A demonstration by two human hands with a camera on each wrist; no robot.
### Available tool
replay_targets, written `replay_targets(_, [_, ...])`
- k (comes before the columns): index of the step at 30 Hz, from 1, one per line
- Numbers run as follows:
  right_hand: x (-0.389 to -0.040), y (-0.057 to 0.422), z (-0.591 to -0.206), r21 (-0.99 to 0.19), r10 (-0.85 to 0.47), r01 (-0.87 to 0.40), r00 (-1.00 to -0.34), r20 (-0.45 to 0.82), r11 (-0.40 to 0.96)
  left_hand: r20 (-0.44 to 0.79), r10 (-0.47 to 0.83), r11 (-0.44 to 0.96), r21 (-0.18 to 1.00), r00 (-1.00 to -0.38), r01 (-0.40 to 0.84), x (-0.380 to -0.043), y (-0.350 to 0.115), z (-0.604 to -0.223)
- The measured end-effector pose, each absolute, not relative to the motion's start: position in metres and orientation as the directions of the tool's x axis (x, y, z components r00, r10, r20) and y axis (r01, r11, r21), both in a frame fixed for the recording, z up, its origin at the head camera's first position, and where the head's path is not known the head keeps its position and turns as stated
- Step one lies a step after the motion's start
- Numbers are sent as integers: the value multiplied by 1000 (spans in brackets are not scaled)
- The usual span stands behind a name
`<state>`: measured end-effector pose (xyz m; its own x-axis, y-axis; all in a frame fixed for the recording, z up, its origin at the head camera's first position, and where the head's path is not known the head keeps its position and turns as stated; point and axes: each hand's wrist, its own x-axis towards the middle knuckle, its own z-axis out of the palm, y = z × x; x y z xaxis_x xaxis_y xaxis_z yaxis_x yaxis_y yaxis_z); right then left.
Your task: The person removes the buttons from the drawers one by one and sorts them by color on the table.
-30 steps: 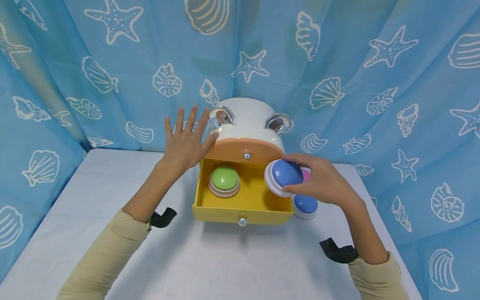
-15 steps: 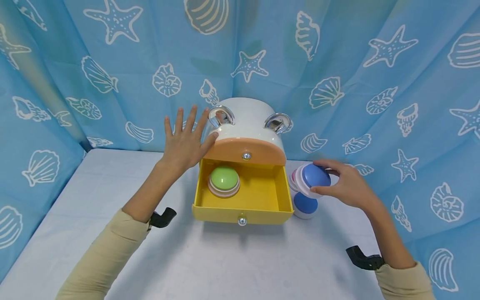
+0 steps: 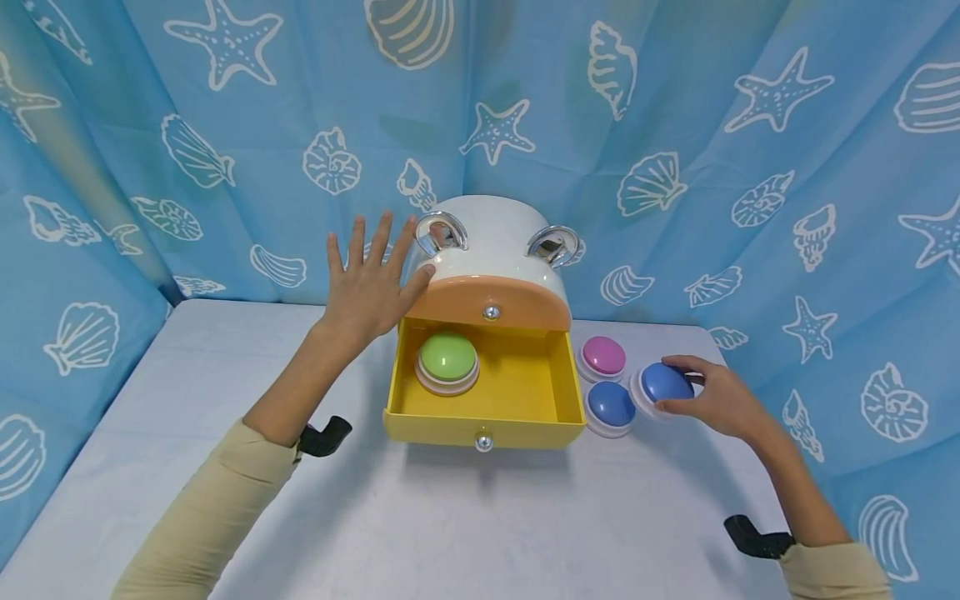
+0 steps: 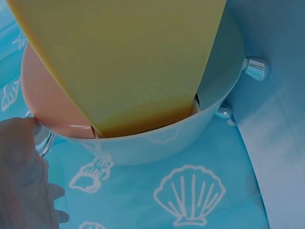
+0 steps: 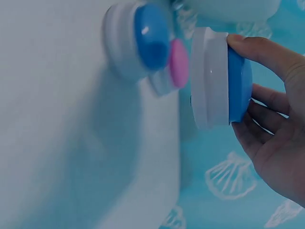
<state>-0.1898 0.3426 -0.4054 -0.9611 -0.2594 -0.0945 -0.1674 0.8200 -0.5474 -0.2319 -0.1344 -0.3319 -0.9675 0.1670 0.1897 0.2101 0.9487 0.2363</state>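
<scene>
My right hand (image 3: 716,398) pinches a white-based button with a blue dome (image 3: 666,383) between thumb and fingers, close over the table right of the other buttons. A second blue button (image 3: 611,405) and a pink button (image 3: 603,356) sit on the table along the drawer's right side. In the pulled-out yellow drawer (image 3: 525,432) a green button (image 3: 447,358) lies on the left. The drawer belongs to a small white cabinet (image 3: 495,225) with silver ear-shaped loops and an orange upper drawer front (image 3: 465,302). My left hand (image 3: 363,292) is spread flat, its thumb against the cabinet's left side.
A white-covered table (image 3: 480,517) carries everything. Behind it hangs a blue curtain (image 3: 555,100) printed with shells and starfish, close against the cabinet's back. Round metal knobs (image 3: 483,442) stick out from the drawer fronts.
My right hand has carried the blue button from over the drawer's right end out to the right and down towards the table, uncovering the pink button. My left hand has stayed put.
</scene>
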Motion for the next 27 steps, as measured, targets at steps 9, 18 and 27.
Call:
replay_targets(9, [-196, 366, -440, -529, -230, -109, -959, -167, 841, 191, 173, 948, 233, -966, 216, -232, -134, -332])
replay_targets(18, [-202, 371, -465, -531, -213, -66, -952, -220, 845, 201, 171, 947, 237, -965, 217, -232, -134, -332])
replay_targets(27, [-203, 372, -473, -524, -204, -49, -949, -242, 850, 197, 170, 949, 230, -965, 214, -231, -134, -333])
